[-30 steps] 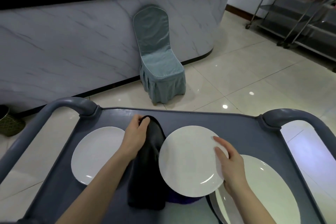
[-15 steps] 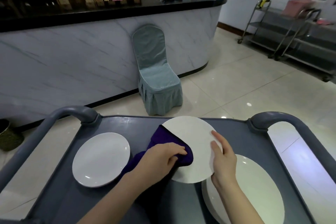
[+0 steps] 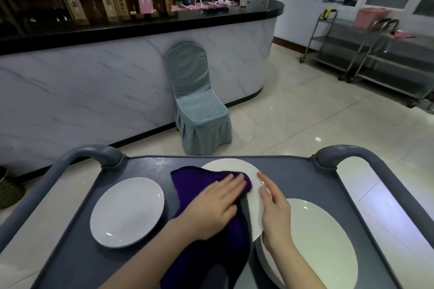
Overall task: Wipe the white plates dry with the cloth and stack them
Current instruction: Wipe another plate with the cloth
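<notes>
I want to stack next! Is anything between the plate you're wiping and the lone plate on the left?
Yes. The purple cloth, pressed by the left hand, lies between the held plate and the left plate.

A covered chair stands against the marble counter.

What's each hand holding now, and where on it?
The right hand holds the tilted round white plate by its right rim. The left hand grips nothing; it presses the purple cloth flat on that plate.

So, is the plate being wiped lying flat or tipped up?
Tipped up: the plate looks narrow, nearly edge-on, its rim held by the right hand.
</notes>
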The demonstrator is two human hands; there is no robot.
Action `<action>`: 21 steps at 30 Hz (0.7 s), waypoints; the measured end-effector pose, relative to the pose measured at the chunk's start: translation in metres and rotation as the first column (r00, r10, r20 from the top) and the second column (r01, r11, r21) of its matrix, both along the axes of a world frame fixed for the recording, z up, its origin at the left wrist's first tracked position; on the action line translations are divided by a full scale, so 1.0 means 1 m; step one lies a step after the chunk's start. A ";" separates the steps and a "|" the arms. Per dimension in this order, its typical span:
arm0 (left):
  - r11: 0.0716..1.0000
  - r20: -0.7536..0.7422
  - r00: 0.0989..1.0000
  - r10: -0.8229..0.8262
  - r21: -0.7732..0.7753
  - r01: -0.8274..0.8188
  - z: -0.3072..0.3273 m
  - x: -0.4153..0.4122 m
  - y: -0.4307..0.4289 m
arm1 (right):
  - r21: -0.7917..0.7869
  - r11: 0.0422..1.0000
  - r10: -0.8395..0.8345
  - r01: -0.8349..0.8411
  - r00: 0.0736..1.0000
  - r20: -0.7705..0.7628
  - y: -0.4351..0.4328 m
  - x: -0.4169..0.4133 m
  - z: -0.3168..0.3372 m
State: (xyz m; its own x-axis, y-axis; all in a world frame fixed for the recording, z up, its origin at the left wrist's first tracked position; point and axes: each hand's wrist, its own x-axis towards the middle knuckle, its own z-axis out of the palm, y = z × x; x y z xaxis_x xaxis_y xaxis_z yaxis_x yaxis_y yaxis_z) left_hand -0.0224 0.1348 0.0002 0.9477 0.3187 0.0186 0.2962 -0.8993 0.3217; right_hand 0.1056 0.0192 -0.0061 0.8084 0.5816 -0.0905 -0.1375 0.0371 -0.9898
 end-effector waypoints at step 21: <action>0.985 0.087 0.985 0.149 0.079 -0.156 0.002 0.004 0.004 | 0.023 0.999 -0.036 0.035 0.997 0.068 0.000 -0.007 0.022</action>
